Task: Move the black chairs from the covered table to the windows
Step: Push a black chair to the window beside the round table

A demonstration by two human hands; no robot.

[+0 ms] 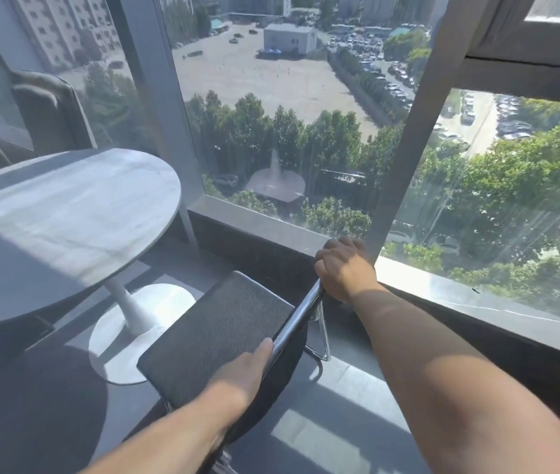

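Note:
A black mesh chair (217, 333) with a chrome frame stands right below me, between a round table and the window sill. My right hand (345, 268) is closed over the far end of the chair's chrome top rail, close to the sill. My left hand (241, 378) grips the near end of the same rail, thumb lying on the mesh. The windows (289, 107) fill the view ahead, from the sill upward. A second dark chair (49, 111) stands against the glass at the far left.
A round grey table (66, 213) on a white pedestal base (124, 333) stands at the left, close to the chair. The dark window sill (442, 292) runs diagonally across the right. Sunlit grey floor shows between chair and sill.

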